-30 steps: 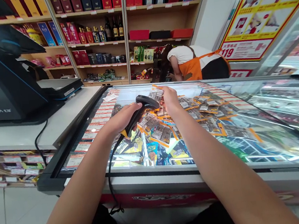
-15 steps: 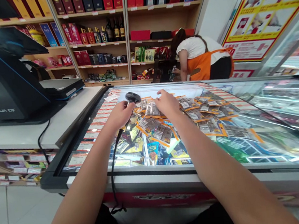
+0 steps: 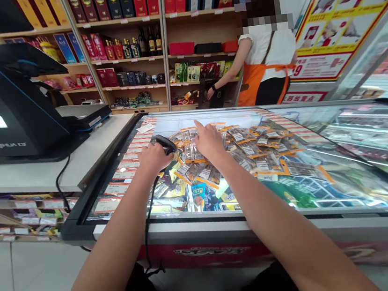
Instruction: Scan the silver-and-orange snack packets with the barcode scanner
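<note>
My left hand (image 3: 156, 157) is closed around a black handheld barcode scanner (image 3: 166, 143), whose cable (image 3: 148, 217) hangs over the freezer's front edge. My right hand (image 3: 210, 141) is over the orange-edged snack packets (image 3: 251, 148), fingers apart and the index finger stretched forward. Beside its fingertips lies a clear-fronted packet (image 3: 191, 152) with dark contents. Whether the fingers touch that packet is hard to make out. The packets are spread on the glass top of a chest freezer (image 3: 121, 242), with colourful goods showing through the glass.
On the left counter (image 3: 102, 145) stand a dark checkout terminal (image 3: 17, 115) and a scale (image 3: 84, 115). Beyond the freezer, a person in an orange apron (image 3: 257, 83) is by shelves of boxes and bottles. A paper slip (image 3: 145, 128) lies on the glass at the far left.
My left hand and the scanner have moved down and slightly left, and the scanner head has tilted. My right hand has shifted slightly left. The person behind has straightened up from bending.
</note>
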The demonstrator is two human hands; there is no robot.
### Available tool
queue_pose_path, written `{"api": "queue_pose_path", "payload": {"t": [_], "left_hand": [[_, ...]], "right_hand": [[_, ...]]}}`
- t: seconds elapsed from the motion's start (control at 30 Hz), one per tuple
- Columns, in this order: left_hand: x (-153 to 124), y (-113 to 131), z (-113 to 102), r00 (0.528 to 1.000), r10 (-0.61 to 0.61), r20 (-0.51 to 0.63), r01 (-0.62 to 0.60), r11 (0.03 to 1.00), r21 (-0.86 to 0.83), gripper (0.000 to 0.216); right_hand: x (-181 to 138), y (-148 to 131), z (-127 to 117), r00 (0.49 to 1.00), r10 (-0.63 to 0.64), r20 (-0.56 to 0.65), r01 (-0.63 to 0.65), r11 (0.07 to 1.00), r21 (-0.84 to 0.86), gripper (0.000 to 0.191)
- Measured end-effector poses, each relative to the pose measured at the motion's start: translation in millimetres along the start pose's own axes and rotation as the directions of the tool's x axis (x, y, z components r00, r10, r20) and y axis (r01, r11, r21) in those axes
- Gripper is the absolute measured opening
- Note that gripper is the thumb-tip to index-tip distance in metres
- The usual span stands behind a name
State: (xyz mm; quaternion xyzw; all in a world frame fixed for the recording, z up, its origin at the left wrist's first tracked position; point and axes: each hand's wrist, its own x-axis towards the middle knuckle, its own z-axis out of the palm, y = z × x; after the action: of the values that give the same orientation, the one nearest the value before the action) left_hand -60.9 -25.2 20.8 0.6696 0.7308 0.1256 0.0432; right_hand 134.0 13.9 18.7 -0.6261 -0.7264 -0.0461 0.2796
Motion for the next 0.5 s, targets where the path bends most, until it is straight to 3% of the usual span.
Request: {"api": "queue_pose_path", "payload": {"t": [0.1, 0.13, 0.2, 0.3, 0.4, 0.5], "left_hand": [[-0.8, -0.3, -12.8, 0.965, 0.046, -0.258, -0.116, 0.958, -0.263, 0.072], [-2.5, 0.0, -19.2, 0.93, 0.07, -0.361, -0.221, 0.891, -0.396, 0.074], [-6.9, 1.0, -31.5, 0.87, 0.049, -0.491, -0.394, 0.667, -0.632, 0.076], [-8.3, 2.7, -38.2, 0.842, 0.031, -0.538, -0.497, 0.43, -0.753, 0.08], [3.5, 2.4, -27.2, 0.797, 0.056, -0.602, -0.597, 0.229, -0.769, 0.09], [17.9, 0.5, -14.4, 0.747, 0.1, -0.657, -0.665, 0.109, -0.739, 0.103]], "right_hand": [[-0.8, -6.2, -13.7, 0.994, -0.047, -0.098, 0.083, 0.91, 0.406, 0.081], [-2.2, -10.1, -19.9, 0.987, -0.057, -0.149, 0.127, 0.843, 0.523, 0.083], [-6.5, -18.8, -32.2, 0.965, -0.069, -0.254, 0.225, 0.718, 0.659, 0.084], [-12.1, -28.2, -42.5, 0.938, -0.082, -0.335, 0.312, 0.615, 0.724, 0.084], [-11.2, -28.6, -39.9, 0.944, -0.094, -0.317, 0.312, 0.571, 0.759, 0.085], [-6.6, -25.2, -34.5, 0.946, -0.1, -0.308, 0.311, 0.548, 0.776, 0.082]]}}
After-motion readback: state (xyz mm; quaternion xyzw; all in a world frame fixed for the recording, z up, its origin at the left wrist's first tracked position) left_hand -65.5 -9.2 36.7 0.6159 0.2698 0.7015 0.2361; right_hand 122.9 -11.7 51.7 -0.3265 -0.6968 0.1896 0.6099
